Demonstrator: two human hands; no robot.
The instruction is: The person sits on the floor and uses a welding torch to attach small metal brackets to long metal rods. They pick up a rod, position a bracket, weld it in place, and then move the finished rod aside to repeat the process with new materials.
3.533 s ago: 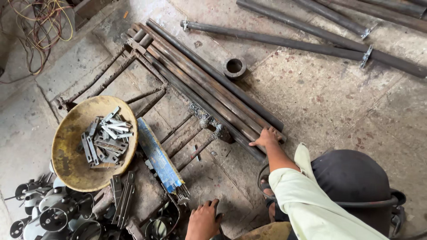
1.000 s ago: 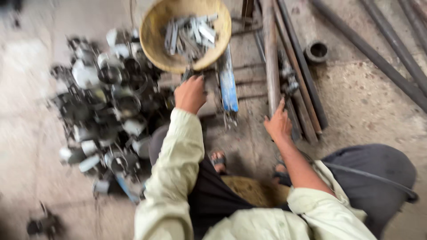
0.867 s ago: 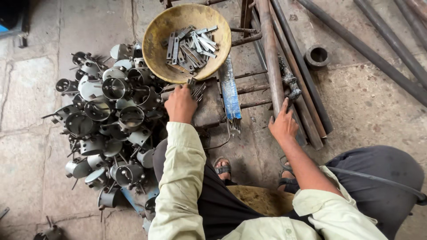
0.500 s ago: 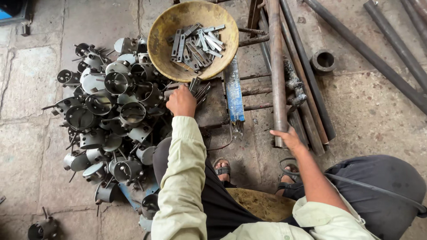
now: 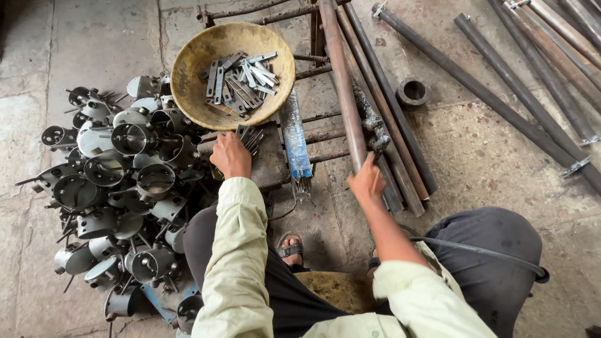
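My left hand lies curled over a small bunch of flat metal strips on a dark metal block; how firmly it grips them is hard to tell. Just beyond it stands a worn yellow bowl holding several more flat strips. My right hand reaches forward with fingers apart, its fingertips touching a long rusty steel pipe that lies on a bundle of similar bars. Both arms wear pale green sleeves.
A heap of round metal cups with welded rods fills the floor at the left. A blue packet of welding rods lies between my hands. A metal ring, more long pipes, a dark rounded object with a cable and a sandalled foot are nearby.
My right hand has moved forward and left from the floor beside the bars onto the long pipe. My left hand stays on the strips by the bowl. The view has shifted slightly.
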